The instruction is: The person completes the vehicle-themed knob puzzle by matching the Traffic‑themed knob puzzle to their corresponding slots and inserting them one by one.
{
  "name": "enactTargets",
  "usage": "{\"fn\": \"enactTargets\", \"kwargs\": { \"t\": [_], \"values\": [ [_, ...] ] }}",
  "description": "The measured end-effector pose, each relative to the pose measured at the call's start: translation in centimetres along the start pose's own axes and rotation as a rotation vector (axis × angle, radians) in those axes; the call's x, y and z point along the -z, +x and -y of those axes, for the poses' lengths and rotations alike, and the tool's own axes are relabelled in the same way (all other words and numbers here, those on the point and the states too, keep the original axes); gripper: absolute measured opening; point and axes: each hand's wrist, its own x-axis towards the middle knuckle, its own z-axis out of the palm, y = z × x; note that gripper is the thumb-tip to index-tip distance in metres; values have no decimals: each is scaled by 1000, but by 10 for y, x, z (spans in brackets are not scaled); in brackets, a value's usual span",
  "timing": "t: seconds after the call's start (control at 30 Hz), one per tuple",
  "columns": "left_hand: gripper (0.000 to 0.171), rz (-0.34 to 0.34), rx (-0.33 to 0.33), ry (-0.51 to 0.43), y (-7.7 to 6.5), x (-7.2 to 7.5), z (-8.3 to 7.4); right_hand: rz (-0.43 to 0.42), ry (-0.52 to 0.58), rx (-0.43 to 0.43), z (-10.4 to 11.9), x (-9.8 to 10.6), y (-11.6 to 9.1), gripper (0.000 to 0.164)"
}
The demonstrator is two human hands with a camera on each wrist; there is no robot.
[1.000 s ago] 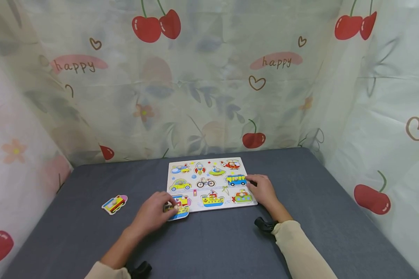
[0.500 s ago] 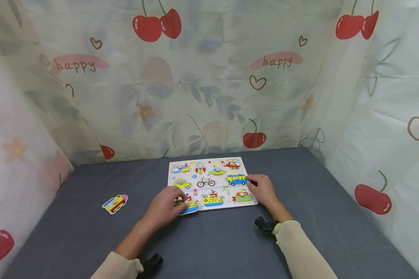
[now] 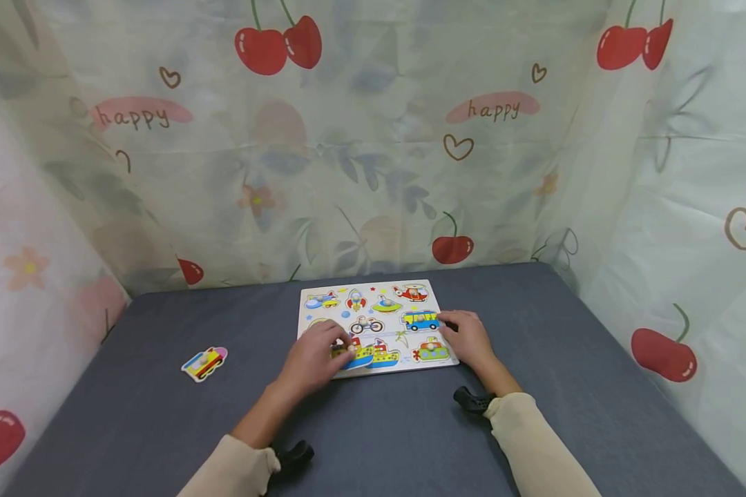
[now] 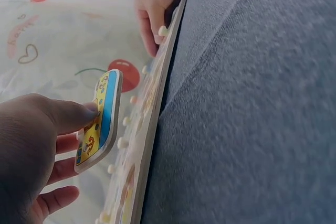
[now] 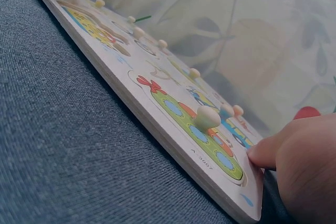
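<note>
In the head view my left hand [image 3: 313, 357] pinches a boat puzzle piece [image 3: 363, 357] by its small knob. The left wrist view shows the piece [image 4: 106, 119] tilted and raised off the wooden puzzle board [image 3: 408, 366], thumb on its printed face. It partly covers the boat picture on the board's front row. My right hand [image 3: 468, 338] touches the board's right edge near the bus piece [image 3: 420, 320]; the right wrist view has the thumb [image 5: 260, 156] against that edge, beside the submarine piece [image 5: 189, 124]. My left hand hides the board's front left corner.
A train puzzle piece [image 3: 204, 364] lies on the dark grey tabletop [image 3: 373, 435], left of the board. Other knobbed vehicle pieces, including a helicopter [image 3: 410, 293], sit in the board. Patterned curtains [image 3: 373, 138] enclose the table at the back and sides.
My left hand has carried the boat piece rightward along the board's front edge, from the train picture to the boat picture. My right hand and the loose train piece have stayed put.
</note>
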Motion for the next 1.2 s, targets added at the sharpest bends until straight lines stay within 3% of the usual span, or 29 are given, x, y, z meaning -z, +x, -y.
{"fn": "enactTargets", "kwargs": {
  "t": [0.6, 0.73, 1.2],
  "values": [
    [13, -6, -147, 75, 13, -21, -7, 19, 8, -19, 3, 2, -1, 34],
    [13, -13, -177, 56, 15, -23, -8, 20, 8, -19, 3, 2, -1, 34],
    [9, 21, -192, 51, 25, -31, -16, 0, 14, 4, 1, 2, -1, 33]
  ]
}}
